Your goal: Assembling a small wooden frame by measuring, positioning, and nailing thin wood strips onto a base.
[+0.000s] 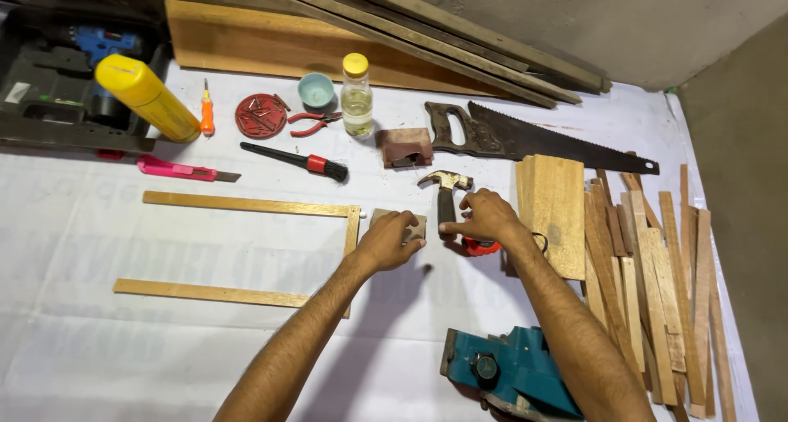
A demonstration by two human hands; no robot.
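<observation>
My left hand [390,240] rests on a small square wooden block [415,220], fingers curled over it, just right of a three-sided wooden frame [246,204] lying flat on the white sheet. My right hand [486,215] hovers over the black handle of a claw hammer [446,194], fingers spread and touching it. An orange tape measure [480,246] peeks out beneath that hand.
A handsaw [542,140], wooden boards [552,200] and several thin strips [657,282] lie right. A teal electric planer [513,371] sits near me. At the back are a brush [300,159], oil bottle [356,98], pliers [312,124], pink cutter [176,170], yellow can [148,96], drill case [57,69].
</observation>
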